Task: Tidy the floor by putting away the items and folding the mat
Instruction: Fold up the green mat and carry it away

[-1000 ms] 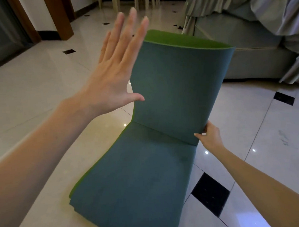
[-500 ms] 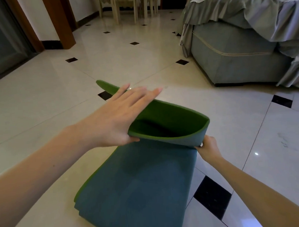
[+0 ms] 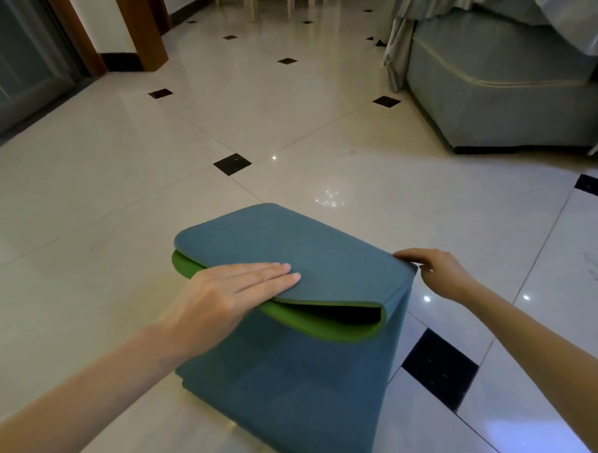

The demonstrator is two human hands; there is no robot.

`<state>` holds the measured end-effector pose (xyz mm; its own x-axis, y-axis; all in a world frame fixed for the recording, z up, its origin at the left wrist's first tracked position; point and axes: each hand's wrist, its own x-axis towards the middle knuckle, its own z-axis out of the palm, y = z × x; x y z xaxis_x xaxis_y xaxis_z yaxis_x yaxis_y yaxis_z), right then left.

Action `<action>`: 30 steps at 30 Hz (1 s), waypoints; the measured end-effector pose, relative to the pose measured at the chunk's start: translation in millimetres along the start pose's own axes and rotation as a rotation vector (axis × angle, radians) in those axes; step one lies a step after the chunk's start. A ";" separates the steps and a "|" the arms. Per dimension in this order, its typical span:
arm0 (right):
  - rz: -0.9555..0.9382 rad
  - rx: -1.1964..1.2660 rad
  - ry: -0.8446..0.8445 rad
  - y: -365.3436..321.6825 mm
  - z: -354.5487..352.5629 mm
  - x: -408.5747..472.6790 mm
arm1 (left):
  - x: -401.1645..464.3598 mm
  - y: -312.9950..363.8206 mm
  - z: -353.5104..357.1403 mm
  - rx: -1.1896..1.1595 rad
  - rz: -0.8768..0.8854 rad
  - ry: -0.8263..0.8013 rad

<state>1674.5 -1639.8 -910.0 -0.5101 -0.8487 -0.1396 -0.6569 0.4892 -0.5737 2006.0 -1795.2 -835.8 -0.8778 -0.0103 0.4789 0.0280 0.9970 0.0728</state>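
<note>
On the tiled floor (image 3: 118, 200), left hand (image 3: 225, 294) presses folded mat (image 3: 296, 363).

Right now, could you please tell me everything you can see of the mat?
The mat is thick and soft-looking, teal on one face and green on the other. It lies part-folded on the tiled floor, with the top flap turned over and bulging open, green showing inside at its near edge and left end. The left hand presses flat on the flap; the right hand touches the fold's right corner with its fingertips.
</note>
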 end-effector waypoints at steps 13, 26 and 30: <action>-0.100 -0.094 -0.239 -127.1 39.8 -35.0 | -56.8 7.5 51.3 0.044 0.097 -0.166; -0.188 -0.483 -0.179 -97.1 143.9 -79.1 | -104.4 33.5 96.8 0.087 0.196 -0.389; -0.170 -0.509 -0.159 -94.0 156.3 -80.3 | -105.7 11.1 81.2 0.027 0.254 -0.454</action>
<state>1864.1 -1649.0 -971.0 -0.3094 -0.9246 -0.2222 -0.9279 0.3447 -0.1419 2060.2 -1776.8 -956.7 -0.9642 0.2604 0.0502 0.2595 0.9655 -0.0222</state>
